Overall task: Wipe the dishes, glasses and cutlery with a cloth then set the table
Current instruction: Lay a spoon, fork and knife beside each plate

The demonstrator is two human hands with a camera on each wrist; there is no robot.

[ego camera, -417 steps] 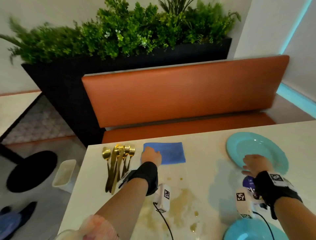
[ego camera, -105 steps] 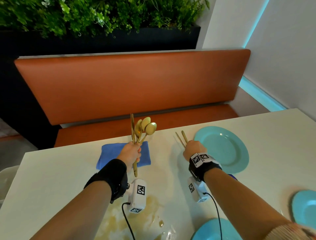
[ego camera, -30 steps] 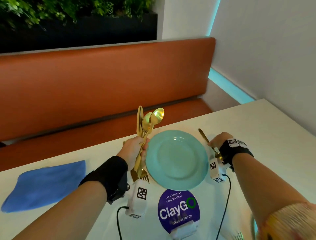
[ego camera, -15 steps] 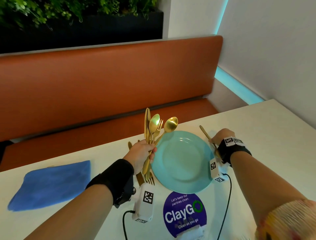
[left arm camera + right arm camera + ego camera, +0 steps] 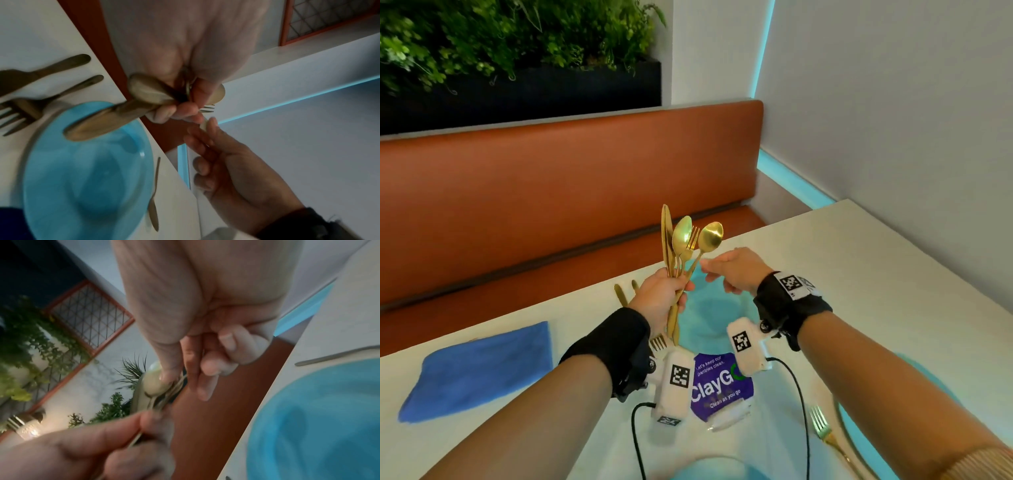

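My left hand (image 5: 671, 291) grips a bundle of gold cutlery (image 5: 681, 246) upright over the far teal plate (image 5: 709, 315): a knife, a fork and two spoons. My right hand (image 5: 705, 270) has come across to the bundle, and its thumb and forefinger pinch the stem of the right-hand spoon (image 5: 710, 236). In the left wrist view a gold knife (image 5: 41, 73) and fork (image 5: 22, 112) lie left of the plate (image 5: 88, 170) and a spoon (image 5: 154, 203) lies to its right. The blue cloth (image 5: 479, 373) lies flat at the table's left.
A purple ClayGo sign (image 5: 719, 383) stands in front of the far plate. At the right edge a gold fork (image 5: 822, 428) lies beside another teal plate (image 5: 869, 435). A third plate (image 5: 705, 469) shows at the bottom. An orange bench (image 5: 568, 192) backs the table; a wall stands to the right.
My right hand has left the spoon to the right of the plate and moved left to the bundle. The left hand has lifted the bundle a little.
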